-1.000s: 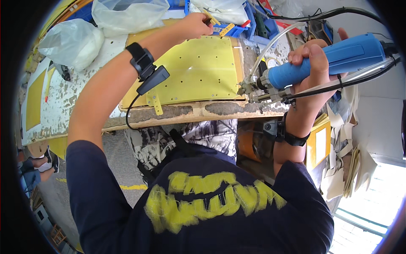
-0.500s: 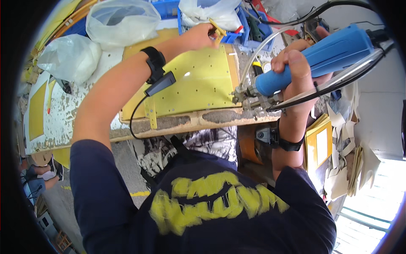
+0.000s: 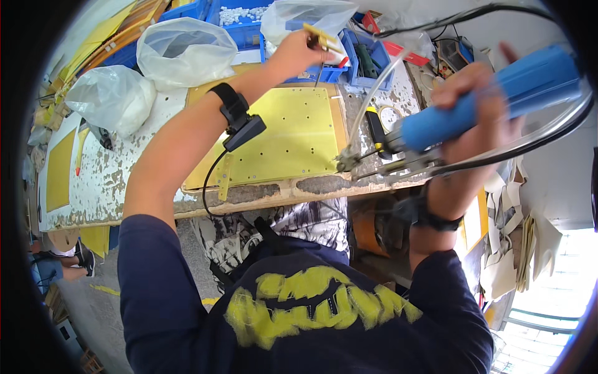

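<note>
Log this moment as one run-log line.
left hand: holds small yellow bracket over blue bins | right hand: grips blue power tool | yellow panel: flat on bench

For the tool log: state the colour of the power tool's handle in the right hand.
Blue, seen in the head view: the power tool gripped by the right hand.

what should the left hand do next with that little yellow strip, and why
Probably bring the small yellow strip down onto the yellow panel near the tool tip. The left hand pinches it up over the blue bins, away from the panel, while the right hand grips the blue power tool with its tip at the panel's right edge.
</note>
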